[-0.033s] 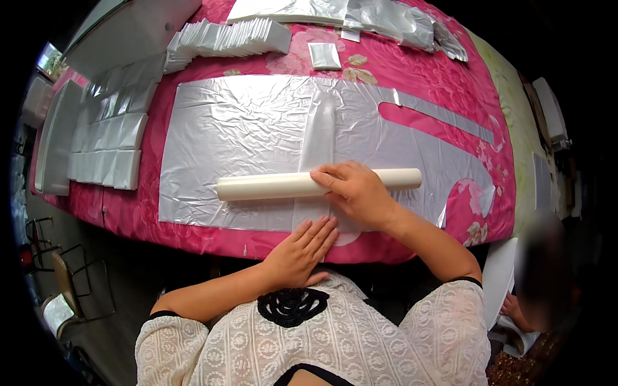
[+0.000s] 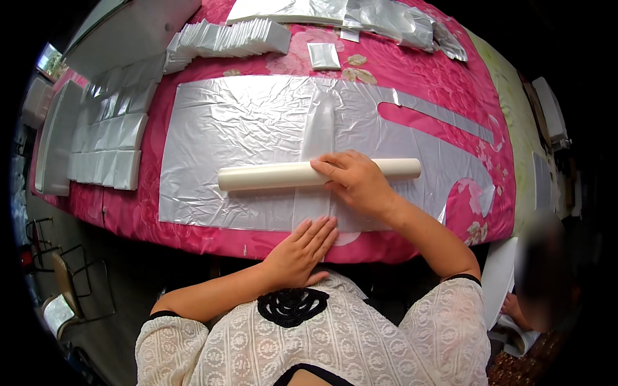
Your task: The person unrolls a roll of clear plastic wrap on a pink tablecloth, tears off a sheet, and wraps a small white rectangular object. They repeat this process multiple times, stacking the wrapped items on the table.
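Note:
A thin, silvery-white plastic sheet (image 2: 225,128), cut like an apron with curved openings and a strap at its right end, lies wrinkled on the table. A folded strip (image 2: 318,122) of the same film runs across its middle, from far edge to near edge. My right hand (image 2: 357,183) grips a long cream-white tube (image 2: 264,178) near its middle; it lies crosswise over the sheet and strip. Flat at the near edge, my left hand (image 2: 302,251) has its fingers stretched out, fingertips on the strip's near end.
Pink flowered cloth (image 2: 393,238) covers the table. Rows of folded white packets (image 2: 106,164) are at the left, a leaning row of packets (image 2: 225,38) at the back. One packet (image 2: 324,56) lies alone beyond the sheet. Stacked film (image 2: 399,26) is farther back. Another person's hand (image 2: 512,309) shows lower right.
My right hand and the tube have shifted slightly away from me, across the sheet. My left hand has stayed in place.

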`<action>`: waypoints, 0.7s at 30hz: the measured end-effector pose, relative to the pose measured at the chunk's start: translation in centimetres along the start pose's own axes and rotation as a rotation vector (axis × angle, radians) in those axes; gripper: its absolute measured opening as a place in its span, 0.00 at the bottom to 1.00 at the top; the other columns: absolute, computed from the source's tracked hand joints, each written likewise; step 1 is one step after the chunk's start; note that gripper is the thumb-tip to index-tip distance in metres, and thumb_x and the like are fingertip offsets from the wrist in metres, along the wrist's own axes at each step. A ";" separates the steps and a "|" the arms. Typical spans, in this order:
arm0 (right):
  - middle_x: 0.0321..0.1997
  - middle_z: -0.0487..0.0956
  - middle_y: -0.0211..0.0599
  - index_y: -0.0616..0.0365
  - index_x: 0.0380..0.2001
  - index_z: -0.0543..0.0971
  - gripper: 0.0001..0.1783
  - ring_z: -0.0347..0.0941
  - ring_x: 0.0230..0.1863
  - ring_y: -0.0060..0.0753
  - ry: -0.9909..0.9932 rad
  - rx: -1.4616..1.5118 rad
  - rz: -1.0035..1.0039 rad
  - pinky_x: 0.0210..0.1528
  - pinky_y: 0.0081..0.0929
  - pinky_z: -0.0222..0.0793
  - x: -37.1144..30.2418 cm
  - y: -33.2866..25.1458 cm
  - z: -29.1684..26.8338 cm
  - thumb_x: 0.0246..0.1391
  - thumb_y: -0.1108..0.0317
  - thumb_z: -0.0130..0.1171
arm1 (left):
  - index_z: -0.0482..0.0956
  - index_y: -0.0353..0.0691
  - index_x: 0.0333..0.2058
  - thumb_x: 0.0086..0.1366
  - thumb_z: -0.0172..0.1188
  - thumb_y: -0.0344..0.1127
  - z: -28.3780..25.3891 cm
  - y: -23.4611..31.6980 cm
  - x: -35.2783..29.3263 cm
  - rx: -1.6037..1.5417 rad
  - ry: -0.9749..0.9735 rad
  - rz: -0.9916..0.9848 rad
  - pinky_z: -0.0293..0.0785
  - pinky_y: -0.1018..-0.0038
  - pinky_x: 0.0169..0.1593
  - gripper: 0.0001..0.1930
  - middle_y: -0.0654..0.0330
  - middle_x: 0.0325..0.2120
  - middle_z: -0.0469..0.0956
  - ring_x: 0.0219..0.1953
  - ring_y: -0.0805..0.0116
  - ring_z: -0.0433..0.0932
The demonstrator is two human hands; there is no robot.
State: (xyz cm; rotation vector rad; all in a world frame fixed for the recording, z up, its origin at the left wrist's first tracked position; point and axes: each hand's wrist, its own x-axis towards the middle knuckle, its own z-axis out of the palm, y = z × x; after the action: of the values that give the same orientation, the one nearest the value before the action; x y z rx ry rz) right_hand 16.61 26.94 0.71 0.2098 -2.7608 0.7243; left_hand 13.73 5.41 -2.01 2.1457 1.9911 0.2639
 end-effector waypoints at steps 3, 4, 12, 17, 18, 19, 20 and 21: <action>0.46 0.74 0.36 0.52 0.47 0.74 0.26 0.70 0.45 0.42 0.126 -0.103 0.014 0.48 0.34 0.66 3.5 4.3 0.0 0.40 0.76 0.61 | 0.56 0.27 0.57 0.57 0.47 0.58 -0.1 0.0 0.0 -0.025 0.003 -0.005 0.43 0.59 0.65 0.41 0.44 0.61 0.52 0.65 0.52 0.48; 0.44 0.76 0.34 0.52 0.44 0.76 0.23 0.70 0.44 0.40 0.183 -0.109 0.022 0.47 0.34 0.66 4.8 5.9 -0.1 0.39 0.74 0.61 | 0.57 0.27 0.57 0.57 0.48 0.58 0.0 0.0 0.0 -0.035 0.008 -0.005 0.42 0.59 0.65 0.40 0.44 0.61 0.52 0.65 0.51 0.48; 0.46 0.75 0.38 0.57 0.44 0.76 0.19 0.66 0.52 0.41 0.297 -0.173 0.045 0.57 0.34 0.60 7.5 8.7 -0.5 0.43 0.74 0.59 | 0.60 0.30 0.56 0.55 0.56 0.38 0.2 -1.6 -1.4 -0.109 0.114 0.100 0.51 0.61 0.63 0.32 0.49 0.60 0.56 0.63 0.56 0.55; 0.49 0.73 0.41 0.59 0.43 0.74 0.20 0.65 0.54 0.45 -0.103 0.259 0.026 0.56 0.36 0.61 1.5 2.5 -0.5 0.41 0.78 0.54 | 0.68 0.31 0.49 0.51 0.59 0.35 0.3 -3.7 -2.9 -0.311 0.174 0.208 0.60 0.62 0.59 0.26 0.50 0.56 0.63 0.57 0.57 0.63; 0.49 0.73 0.41 0.60 0.43 0.74 0.21 0.65 0.54 0.45 -0.136 0.270 -0.003 0.56 0.36 0.62 0.1 1.3 0.1 0.40 0.79 0.53 | 0.69 0.32 0.47 0.51 0.60 0.35 0.2 -4.0 -2.9 -0.314 0.181 0.227 0.62 0.63 0.58 0.24 0.51 0.54 0.64 0.56 0.57 0.65; 0.50 0.72 0.41 0.61 0.44 0.74 0.22 0.66 0.54 0.45 -0.170 0.282 -0.033 0.55 0.36 0.62 -1.0 0.2 0.7 0.39 0.79 0.52 | 0.71 0.32 0.44 0.51 0.60 0.35 0.2 -4.3 -3.0 -0.317 0.189 0.246 0.64 0.64 0.57 0.22 0.51 0.53 0.66 0.55 0.57 0.67; 0.50 0.73 0.41 0.62 0.44 0.74 0.23 0.66 0.53 0.45 -0.151 0.260 -0.055 0.55 0.36 0.63 -1.9 -0.5 1.0 0.38 0.79 0.52 | 0.72 0.32 0.43 0.51 0.60 0.35 0.2 -4.5 -3.0 -0.294 0.212 0.276 0.66 0.64 0.56 0.20 0.51 0.52 0.67 0.53 0.57 0.68; 0.50 0.73 0.41 0.62 0.44 0.74 0.24 0.66 0.53 0.45 -0.135 0.243 -0.080 0.55 0.36 0.63 -2.6 -0.9 1.5 0.37 0.80 0.53 | 0.72 0.32 0.41 0.51 0.59 0.35 0.2 -4.6 -3.0 -0.270 0.234 0.300 0.67 0.65 0.55 0.18 0.52 0.50 0.68 0.52 0.58 0.69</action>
State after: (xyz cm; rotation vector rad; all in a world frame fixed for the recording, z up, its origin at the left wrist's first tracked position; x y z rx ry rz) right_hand 18.99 25.58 -0.88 0.4307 -2.7645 1.0596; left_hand 9.12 2.77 -3.44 2.3089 1.6142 0.8157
